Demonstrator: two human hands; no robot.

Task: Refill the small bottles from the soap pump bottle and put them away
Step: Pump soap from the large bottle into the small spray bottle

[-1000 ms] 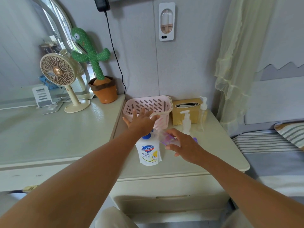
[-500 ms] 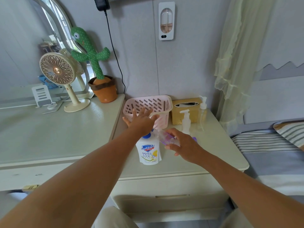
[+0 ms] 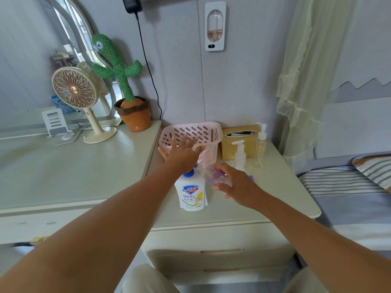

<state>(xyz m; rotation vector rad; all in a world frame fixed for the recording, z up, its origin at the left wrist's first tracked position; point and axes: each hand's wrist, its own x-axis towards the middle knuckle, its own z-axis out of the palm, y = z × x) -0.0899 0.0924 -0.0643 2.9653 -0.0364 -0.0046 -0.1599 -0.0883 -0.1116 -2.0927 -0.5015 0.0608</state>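
The left hand (image 3: 183,154) lies flat with its fingers straight and spread, palm down on the pump head of the soap bottle (image 3: 191,193), which stands upright directly beneath it on the nightstand (image 3: 275,187). The right hand (image 3: 237,185) is just beside it, fingers curled around a small bottle (image 3: 212,175) of clear plastic with purple trim, held tilted so its open end meets the pump's spout under the left hand. How much is in the small bottle cannot be told. Just beyond the right hand stand a white pump bottle (image 3: 240,154) and, a little farther out, a clear pump bottle (image 3: 260,149), both upright. Beyond the left hand's fingertips sits a pink slotted basket (image 3: 208,152), with a gold tissue box (image 3: 230,149) touching its side behind the two pump bottles.
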